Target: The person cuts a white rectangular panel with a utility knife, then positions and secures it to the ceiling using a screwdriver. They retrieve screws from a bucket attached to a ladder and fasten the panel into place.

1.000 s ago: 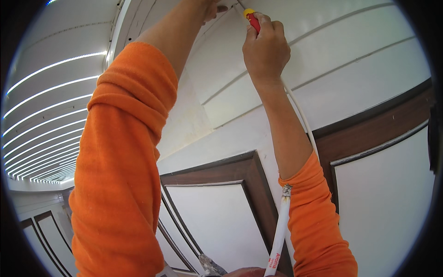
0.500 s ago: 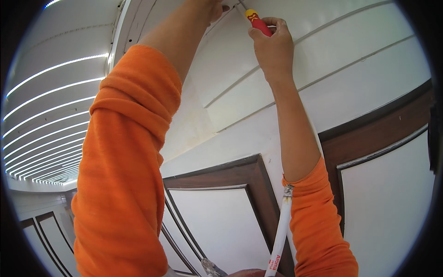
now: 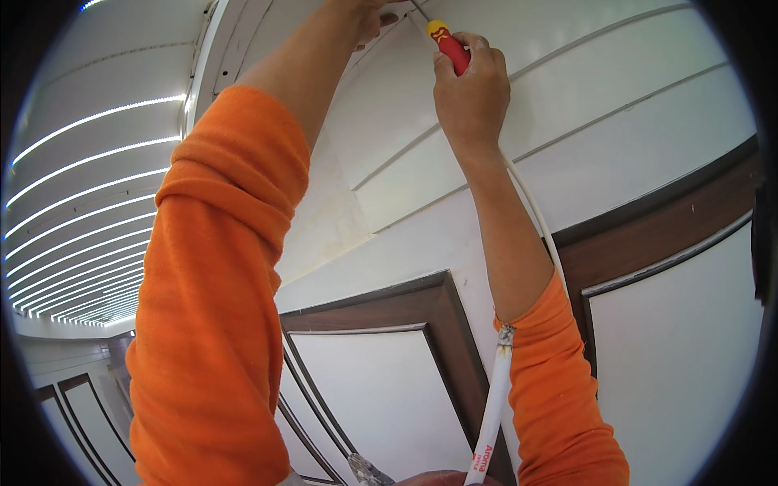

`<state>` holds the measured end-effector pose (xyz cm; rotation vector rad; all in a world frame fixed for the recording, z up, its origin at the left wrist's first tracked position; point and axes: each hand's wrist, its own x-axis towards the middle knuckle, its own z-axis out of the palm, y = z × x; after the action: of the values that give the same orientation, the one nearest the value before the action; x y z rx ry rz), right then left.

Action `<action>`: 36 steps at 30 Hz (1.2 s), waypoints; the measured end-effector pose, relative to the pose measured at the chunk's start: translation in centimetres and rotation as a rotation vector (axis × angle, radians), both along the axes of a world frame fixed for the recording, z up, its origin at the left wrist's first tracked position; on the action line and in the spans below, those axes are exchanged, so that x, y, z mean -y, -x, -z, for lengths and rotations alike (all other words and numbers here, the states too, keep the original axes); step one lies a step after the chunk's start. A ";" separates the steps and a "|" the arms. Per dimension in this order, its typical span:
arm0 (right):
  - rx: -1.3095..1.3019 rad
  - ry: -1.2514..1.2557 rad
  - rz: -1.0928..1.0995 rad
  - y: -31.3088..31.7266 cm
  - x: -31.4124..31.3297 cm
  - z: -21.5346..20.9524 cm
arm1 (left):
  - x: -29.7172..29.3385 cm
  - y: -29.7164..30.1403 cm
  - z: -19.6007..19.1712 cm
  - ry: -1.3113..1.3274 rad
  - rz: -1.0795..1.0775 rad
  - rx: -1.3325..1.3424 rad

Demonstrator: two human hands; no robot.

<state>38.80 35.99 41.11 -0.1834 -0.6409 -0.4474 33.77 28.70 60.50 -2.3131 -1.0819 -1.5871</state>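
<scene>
Around the screwdriver (image 3: 449, 49)

The right hand (image 3: 474, 101) wraps the screwdriver's handle. The left hand (image 3: 373, 23) is left of the screwdriver, near its shaft; whether they touch cannot be told. Wall boards (image 3: 616, 97) stretch behind the screwdriver and to its right. A cable (image 3: 541, 215) descends below and right of it, partly behind the right forearm (image 3: 506, 223). Well below it is a cigarette (image 3: 492, 405). One wall panel (image 3: 369, 381) sits below and left of it, another (image 3: 689, 340) below and right. Strip lights (image 3: 154, 102) lie far to its left.
</scene>
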 end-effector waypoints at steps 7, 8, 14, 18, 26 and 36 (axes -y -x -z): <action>0.016 -0.033 -0.002 0.1 0.3 0.0 | 0.8 0.1 -0.1 0.000 -0.026 0.038; 0.016 -0.034 0.012 -0.2 0.0 0.0 | 0.3 0.0 -0.2 -0.003 -0.026 0.027; 0.027 -0.026 0.002 0.0 0.4 -0.1 | 1.3 -0.7 0.5 0.003 -0.112 0.076; 0.010 -0.039 0.086 -0.3 -0.3 -0.2 | 0.9 -0.1 -0.3 0.089 -0.055 0.009; -0.046 0.000 0.247 0.1 -0.4 -0.9 | 0.9 -1.1 0.3 0.061 -0.062 0.071; 0.452 -0.077 -1.164 -3.3 3.7 0.0 | 0.3 0.4 -0.6 0.076 0.078 0.062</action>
<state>42.13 32.29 41.12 0.3786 -1.0465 0.6326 33.41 28.37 61.06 -2.3973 -1.0971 -1.6849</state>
